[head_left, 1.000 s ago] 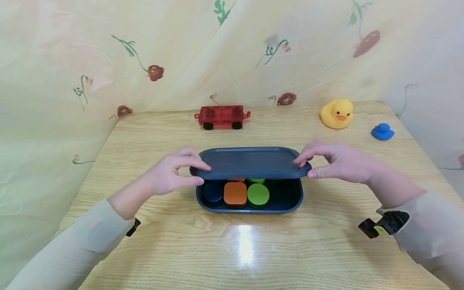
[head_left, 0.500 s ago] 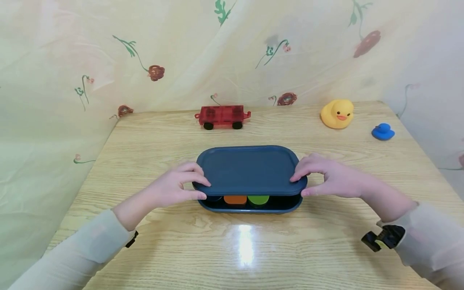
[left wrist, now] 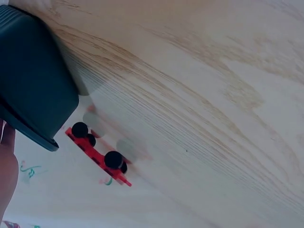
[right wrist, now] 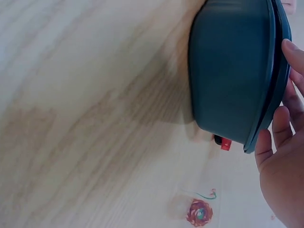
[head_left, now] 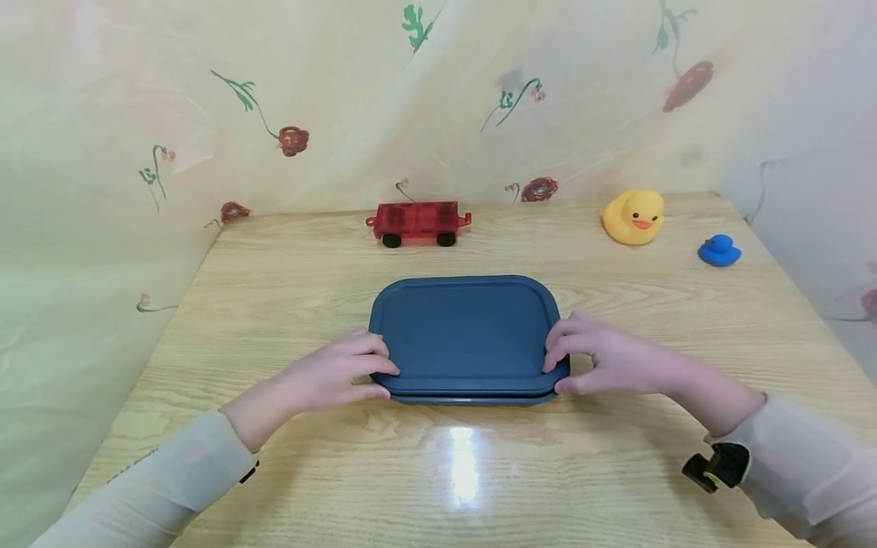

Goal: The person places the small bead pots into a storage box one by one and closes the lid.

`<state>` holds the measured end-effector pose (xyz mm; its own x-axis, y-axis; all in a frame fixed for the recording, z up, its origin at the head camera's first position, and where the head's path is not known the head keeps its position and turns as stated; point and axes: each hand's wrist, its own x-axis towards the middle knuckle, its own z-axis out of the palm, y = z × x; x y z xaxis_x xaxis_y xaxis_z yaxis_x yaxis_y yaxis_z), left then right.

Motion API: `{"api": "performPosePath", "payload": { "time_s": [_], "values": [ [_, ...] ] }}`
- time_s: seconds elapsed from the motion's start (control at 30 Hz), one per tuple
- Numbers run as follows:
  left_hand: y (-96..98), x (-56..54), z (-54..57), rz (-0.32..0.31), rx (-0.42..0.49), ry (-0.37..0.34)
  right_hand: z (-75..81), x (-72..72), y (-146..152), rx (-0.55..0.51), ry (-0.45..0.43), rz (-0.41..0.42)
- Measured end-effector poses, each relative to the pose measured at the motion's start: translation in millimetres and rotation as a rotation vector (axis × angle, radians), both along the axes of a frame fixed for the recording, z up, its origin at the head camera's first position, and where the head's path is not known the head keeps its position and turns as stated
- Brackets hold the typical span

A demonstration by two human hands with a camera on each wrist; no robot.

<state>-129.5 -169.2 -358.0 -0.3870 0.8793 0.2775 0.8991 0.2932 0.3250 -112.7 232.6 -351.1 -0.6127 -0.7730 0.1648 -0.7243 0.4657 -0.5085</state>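
Note:
A dark blue lid [head_left: 469, 331] covers the dark blue lunch box [head_left: 473, 399] at the middle of the table. Along the front a thin dark gap shows between lid and box. My left hand [head_left: 339, 373] pinches the lid's left front corner, thumb low at the edge and fingers on top. At the right front corner my right hand [head_left: 610, 358] pinches the lid the same way. In the right wrist view the box wall [right wrist: 232, 71] stands on the table with fingers at the lid's rim. The box's contents are hidden.
A red toy wagon [head_left: 418, 221] with black wheels stands behind the box. At the back right sit a yellow rubber duck [head_left: 633, 218] and a small blue duck [head_left: 719, 250]. A flowered cloth [head_left: 356, 99] hangs behind the wooden table [head_left: 356, 472].
Both hands have lowered the lid's front edge toward the box. The orange, green and blue pieces inside, visible earlier, are now covered.

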Motion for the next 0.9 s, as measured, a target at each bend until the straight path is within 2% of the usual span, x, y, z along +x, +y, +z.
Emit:
{"api": "performPosePath", "payload": {
  "time_s": [0.37,0.57,0.7,0.8,0.9],
  "values": [
    [3.5,-1.3,-1.2,-0.097,0.013,0.108,-7.0,5.7,0,-0.048,0.059,0.026],
    [5.0,0.4,-2.7,-0.109,0.028,0.133,-9.5,7.4,1,-0.080,0.069,0.047],
    [4.5,2.8,-1.1,-0.058,-0.005,0.068,-9.6,7.9,2,-0.081,0.066,0.052],
    [4.0,4.5,3.4,0.028,-0.050,-0.034,-8.0,7.8,3,-0.076,0.036,0.049],
    [4.0,2.9,10.0,0.143,-0.083,-0.136,-4.7,6.1,5,-0.078,-0.026,0.007]
  ]
}}
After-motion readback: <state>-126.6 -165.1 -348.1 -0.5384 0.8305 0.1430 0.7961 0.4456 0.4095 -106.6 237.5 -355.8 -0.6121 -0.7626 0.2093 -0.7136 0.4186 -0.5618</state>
